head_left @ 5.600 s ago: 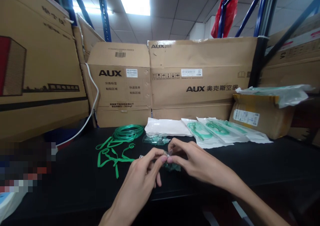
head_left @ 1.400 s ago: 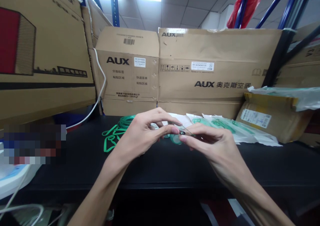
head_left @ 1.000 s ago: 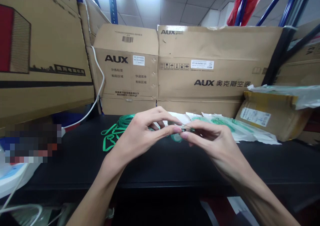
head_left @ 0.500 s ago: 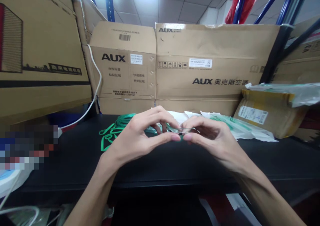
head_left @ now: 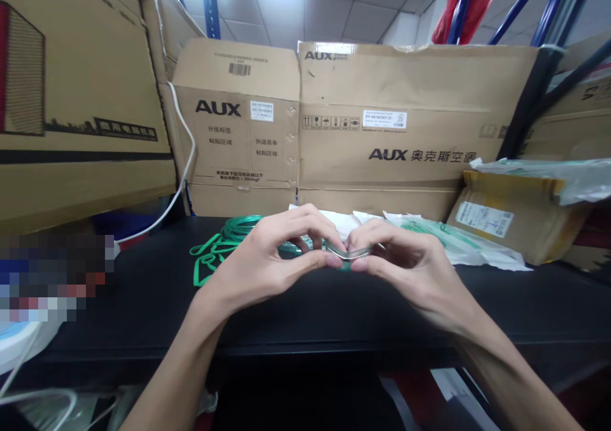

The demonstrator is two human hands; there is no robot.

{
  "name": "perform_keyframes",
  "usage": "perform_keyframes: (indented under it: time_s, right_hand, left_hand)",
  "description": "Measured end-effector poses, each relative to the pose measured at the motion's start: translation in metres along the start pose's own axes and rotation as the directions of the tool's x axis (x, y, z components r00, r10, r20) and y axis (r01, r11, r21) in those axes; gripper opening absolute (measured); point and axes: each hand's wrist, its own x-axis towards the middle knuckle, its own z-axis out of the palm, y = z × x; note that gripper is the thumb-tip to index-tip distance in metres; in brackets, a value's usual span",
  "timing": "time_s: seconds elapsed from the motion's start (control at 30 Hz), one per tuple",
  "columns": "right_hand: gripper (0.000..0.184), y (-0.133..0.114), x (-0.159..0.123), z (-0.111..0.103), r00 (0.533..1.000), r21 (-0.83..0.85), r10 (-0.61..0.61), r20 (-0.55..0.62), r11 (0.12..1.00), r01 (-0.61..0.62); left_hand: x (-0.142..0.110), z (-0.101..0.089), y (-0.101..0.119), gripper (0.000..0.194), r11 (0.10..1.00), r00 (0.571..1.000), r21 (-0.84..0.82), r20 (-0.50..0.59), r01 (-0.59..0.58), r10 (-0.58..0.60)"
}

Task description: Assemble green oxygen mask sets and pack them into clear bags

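Note:
Above the black tabletop, my left hand (head_left: 272, 249) and my right hand (head_left: 401, 249) meet fingertip to fingertip. Between the thumb and fingers of each is pinched the edge of what looks like a small clear plastic bag (head_left: 347, 254); a bit of green shows just below it. The edge dips in the middle, between my thumbs. My fingers hide most of the bag. Behind my left hand lie loose green straps (head_left: 209, 257) and a coil of green strap (head_left: 237, 227). Past my right hand are clear bags with green contents (head_left: 458, 240).
The black table (head_left: 143, 313) ends just in front of me. Cardboard boxes (head_left: 382, 183) stand along its back, and a smaller taped box (head_left: 515, 211) sits at the right. A large box (head_left: 86, 189) fills the left side. A white cable (head_left: 189, 154) hangs there.
My hands stay almost in place. The edge of the plastic between my fingertips has bent into a sharper dip and shows a clearer bright line.

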Motion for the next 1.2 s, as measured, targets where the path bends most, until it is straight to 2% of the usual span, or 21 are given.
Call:
perform_keyframes:
  time_s: [0.17,0.43,0.7,0.87,1.0,1.2]
  right_hand:
    - [0.008,0.0,-0.001,0.0,0.999,-0.028,-0.036,-0.012,0.999,0.036]
    - [0.005,-0.001,-0.001,0.004,0.998,0.008,0.048,-0.035,0.999,-0.048]
    - [0.006,0.003,-0.004,0.005,0.995,0.191,0.097,0.014,0.977,-0.098]
    - [0.007,0.003,-0.004,0.006,0.994,0.225,0.101,0.034,0.968,-0.106]
    - [0.007,0.003,-0.004,0.007,0.997,0.146,0.081,0.006,0.986,-0.081]
    - [0.006,0.003,-0.003,0.008,0.997,0.063,0.041,-0.068,0.997,-0.036]
  left_hand:
    - [0.001,0.002,0.0,0.005,1.0,1.0,0.001,0.005,0.015,-0.015]
    - [0.003,0.007,-0.006,0.007,1.0,1.0,0.007,0.008,-0.019,0.019]
    - [0.005,0.008,-0.003,0.012,0.997,0.997,0.0,-0.003,-0.073,0.073]
    - [0.006,0.01,-0.004,0.01,0.991,0.998,-0.128,0.044,0.04,-0.035]
    - [0.006,0.011,-0.005,0.009,0.979,0.989,-0.154,0.086,0.136,-0.124]
    - [0.006,0.013,-0.004,0.007,0.978,0.989,-0.155,0.08,0.139,-0.128]
